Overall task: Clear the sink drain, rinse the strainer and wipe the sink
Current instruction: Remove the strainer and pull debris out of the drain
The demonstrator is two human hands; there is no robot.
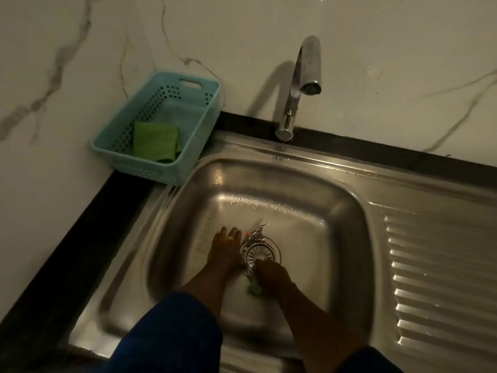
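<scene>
The steel sink (349,200) looks wet, so things in it are probably slippery. The left hand (224,247) lies flat on its floor, fingers spread. The right hand (271,273) curls at the near rim of the strainer (259,253); I cannot tell if it grips. The strainer sits in the drain at mid-floor, likely light and stiff; lift it by the rim. Foil scraps (256,231) at its far-left edge would tear easily.

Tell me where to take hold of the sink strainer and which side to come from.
Probably pinch the strainer by its near rim, from above on the person's side: it lies flat in the sink, the crumpled foil crowds its far-left edge, and the right hand is at the near edge.
</scene>
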